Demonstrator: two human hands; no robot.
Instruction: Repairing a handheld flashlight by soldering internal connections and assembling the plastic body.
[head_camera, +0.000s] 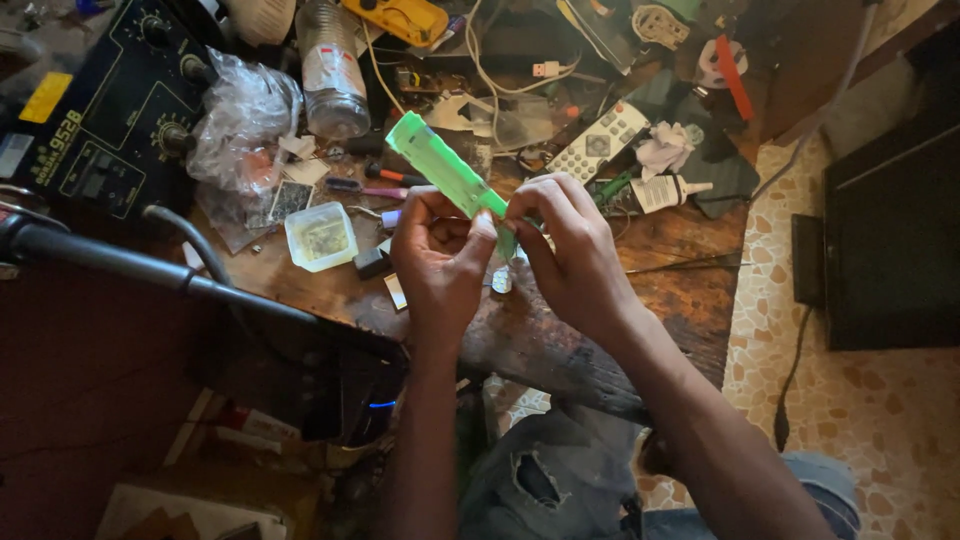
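Hands meet over the front edge of a cluttered wooden workbench in the head view: the left hand and the right hand both pinch the near end of a long green plastic casing, fingers closed on it, the piece angling up and away toward the back of the bench. Just left of the left hand sits a small clear plastic box, with a crumpled plastic bag and a dark bench instrument with knobs beyond it, while a white remote control and a plastic bottle lie farther back among cables.
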